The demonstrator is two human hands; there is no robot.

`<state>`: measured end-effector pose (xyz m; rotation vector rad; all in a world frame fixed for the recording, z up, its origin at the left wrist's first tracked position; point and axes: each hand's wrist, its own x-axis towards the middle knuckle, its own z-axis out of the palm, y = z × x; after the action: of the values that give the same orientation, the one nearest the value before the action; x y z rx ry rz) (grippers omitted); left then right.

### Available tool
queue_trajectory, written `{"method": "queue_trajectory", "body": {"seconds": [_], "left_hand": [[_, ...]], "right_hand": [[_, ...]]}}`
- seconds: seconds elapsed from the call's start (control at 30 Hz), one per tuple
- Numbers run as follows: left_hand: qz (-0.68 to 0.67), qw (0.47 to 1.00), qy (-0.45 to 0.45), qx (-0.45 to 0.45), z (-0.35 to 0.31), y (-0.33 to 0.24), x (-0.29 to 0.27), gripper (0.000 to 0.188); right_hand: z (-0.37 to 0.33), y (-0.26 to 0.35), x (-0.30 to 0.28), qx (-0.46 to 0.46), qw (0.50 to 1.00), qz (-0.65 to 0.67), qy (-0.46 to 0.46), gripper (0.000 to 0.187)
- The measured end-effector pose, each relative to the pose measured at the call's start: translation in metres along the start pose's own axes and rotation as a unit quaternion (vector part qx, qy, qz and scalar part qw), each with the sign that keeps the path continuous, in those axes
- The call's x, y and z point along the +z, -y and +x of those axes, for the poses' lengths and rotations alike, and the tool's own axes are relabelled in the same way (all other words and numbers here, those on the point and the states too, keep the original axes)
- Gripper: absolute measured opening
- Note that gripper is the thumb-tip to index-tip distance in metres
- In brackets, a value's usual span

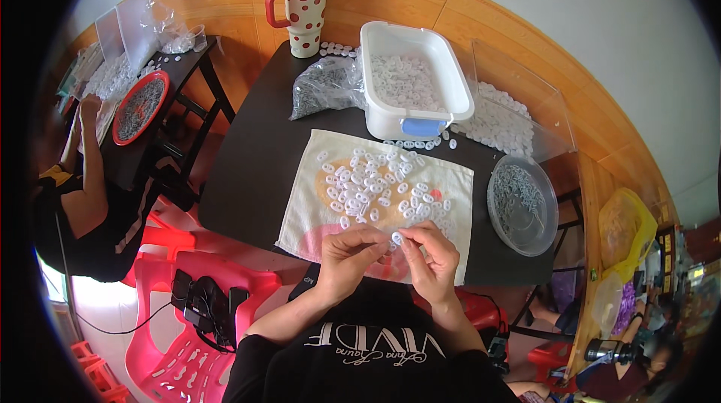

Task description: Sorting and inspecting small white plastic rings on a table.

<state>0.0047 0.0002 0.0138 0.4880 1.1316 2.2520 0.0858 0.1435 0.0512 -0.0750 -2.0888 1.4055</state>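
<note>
Near the front of the cloth, my right hand (431, 259) pinches a small white oval plastic piece (396, 238) between thumb and fingertips. My left hand (350, 257) is closed in a pinch close beside it; whatever its fingertips hold is too small to make out. Beneath and beyond both hands, a cream patterned towel (300, 211) lies on the dark table. A loose heap of white oval pieces with two holes (360, 185) is spread over it.
Behind the towel stands a white tub (384, 126) of white pieces, beside a clear bag of grey metal bits (323, 91) and a spotted tumbler (306, 16). A clear round bowl (518, 241) holds metal bits at right. Another person (86, 178) works at the left table.
</note>
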Motion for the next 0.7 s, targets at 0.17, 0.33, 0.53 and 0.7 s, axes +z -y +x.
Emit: {"method": "queue_trajectory", "body": {"seconds": [0.17,0.33,0.53,0.7], "left_hand": [[-0.040,0.999,-0.011,-0.006,-0.003,0.007,-0.001,0.023],[-0.053,0.998,-0.017,-0.026,-0.006,0.011,0.001,0.028],[0.136,0.990,0.027,0.022,-0.001,0.009,0.000,0.031],[0.320,0.942,0.056,0.079,0.001,0.010,0.000,0.033]], "right_hand": [[0.000,0.002,0.001,-0.015,0.999,-0.027,0.011,0.017],[0.000,0.000,-0.002,0.000,0.999,-0.005,0.044,0.015],[-0.011,-0.020,-0.007,0.020,0.995,-0.034,0.087,0.012],[-0.015,-0.026,-0.007,0.019,0.995,-0.054,0.079,0.017]]}}
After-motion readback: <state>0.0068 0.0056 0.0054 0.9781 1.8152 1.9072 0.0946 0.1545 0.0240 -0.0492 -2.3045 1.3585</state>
